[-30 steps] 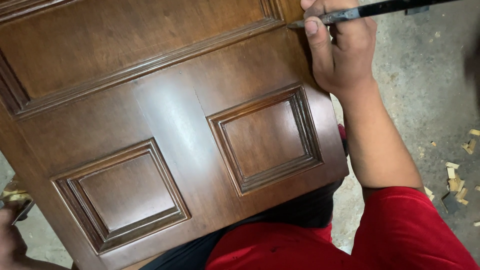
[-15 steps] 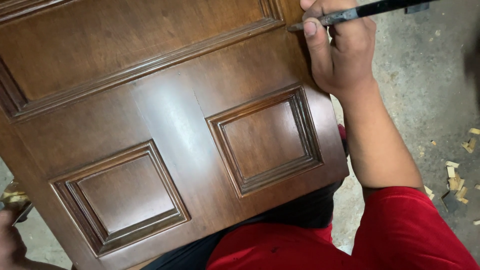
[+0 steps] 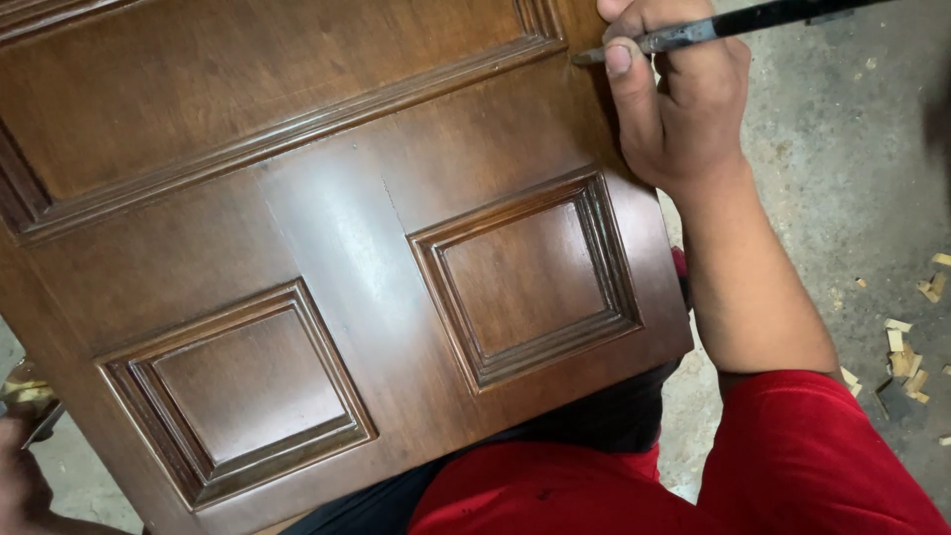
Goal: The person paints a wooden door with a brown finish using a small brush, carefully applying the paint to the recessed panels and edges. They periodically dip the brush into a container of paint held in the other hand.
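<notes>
1. Clearly the biggest thing is the door (image 3: 327,258), a dark brown varnished panel filling the left and centre of the frame, with two raised squares in its lower half. It looks heavy, stiff and glossy, so likely slick; its outer edges seem the safest hold.
2. Right of it lies the floor (image 3: 852,198), grey concrete with pale wood chips at the right edge.
3. A red sleeve (image 3: 792,466) fills the lower right.
4. The right hand (image 3: 684,109), upper right, has its fingers (image 3: 622,69) curled tight around a tool.
5. The left hand (image 3: 20,485) barely shows at the lower left corner, beside the door's edge; whether it grips anything cannot be told.
6. The tool (image 3: 733,22) is thin, dark and stiff, slanting from the top right; its tip touches the door's moulding just left of the thumb.
</notes>
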